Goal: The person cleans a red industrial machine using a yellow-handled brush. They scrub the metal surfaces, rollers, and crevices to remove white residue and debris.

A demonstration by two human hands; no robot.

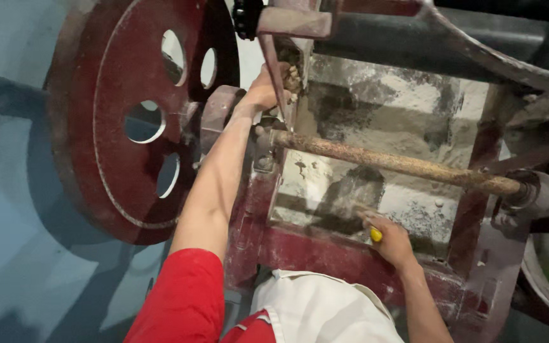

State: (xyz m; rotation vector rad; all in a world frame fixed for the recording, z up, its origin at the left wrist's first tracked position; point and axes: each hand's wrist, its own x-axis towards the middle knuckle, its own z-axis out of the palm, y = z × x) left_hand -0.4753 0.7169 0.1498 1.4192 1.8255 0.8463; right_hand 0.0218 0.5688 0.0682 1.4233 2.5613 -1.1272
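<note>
Red sleeve (182, 298) and white apron (322, 311) fill the bottom edge. Beyond them the left hand (267, 89) reaches up beside the dark-red flywheel (128, 121), fingers hidden behind a metal plate (284, 76) — spread or curled, I cannot tell. Nearer, the right hand (390, 240) has its fingers closed around a yellow-handled tool (375, 234), working end blurred — pointing up-left into the dusty trough (376, 127), below the rusty shaft (395, 163) running left to right.
</note>
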